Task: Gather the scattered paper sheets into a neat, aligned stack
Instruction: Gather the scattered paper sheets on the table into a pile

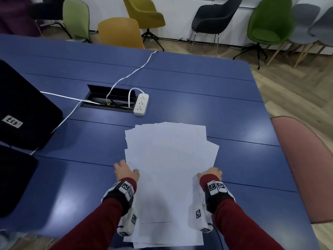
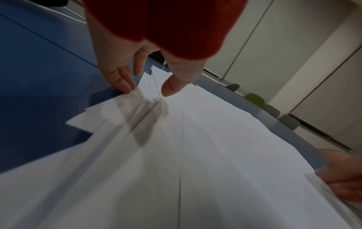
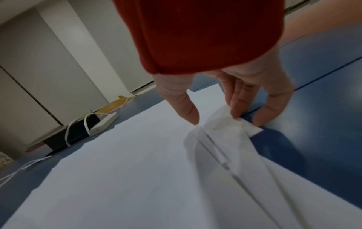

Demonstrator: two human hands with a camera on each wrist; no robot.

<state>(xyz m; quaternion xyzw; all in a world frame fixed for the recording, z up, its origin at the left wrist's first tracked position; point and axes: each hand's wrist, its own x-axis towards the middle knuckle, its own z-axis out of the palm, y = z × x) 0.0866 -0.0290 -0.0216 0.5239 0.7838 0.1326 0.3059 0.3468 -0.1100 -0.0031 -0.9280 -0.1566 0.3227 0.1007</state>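
1. White paper sheets [image 1: 169,159], thin, matte and blank, lying overlapped in a loose fanned pile on the near middle of the blue table [image 1: 198,87]; corners splayed out of line at the far end and along both sides.
2. Left hand [image 1: 126,171] at the pile's left edge: thumb on top of the sheets, fingers [image 2: 121,80] tucked against and under the edge, pinching it so the paper ripples there.
3. Right hand [image 1: 210,173] at the right edge, gripping likewise: thumb on top, fingers [image 3: 239,100] curled at the edge, little finger down on the table, a sheet corner lifted and buckled.
4. Dark red knitted sleeves on both arms; white wrist blocks with black-and-white square code markers.
5. Table top smooth, slightly glossy, scored by thin straight seams, with a rounded far corner.
6. White power strip [image 1: 141,104], oblong and plastic, beside a black rectangular cable well [image 1: 111,98] set into the table; flat white cables running from it.
7. Black soft-cornered case [image 1: 23,109] at left with a white label, digits upside down, apparently "633"; not fully legible.
8. Moulded shell chairs beyond the table: mustard [image 1: 120,32], green [image 1: 270,20], black [image 1: 214,15]; a pink one [image 1: 304,159] near right.
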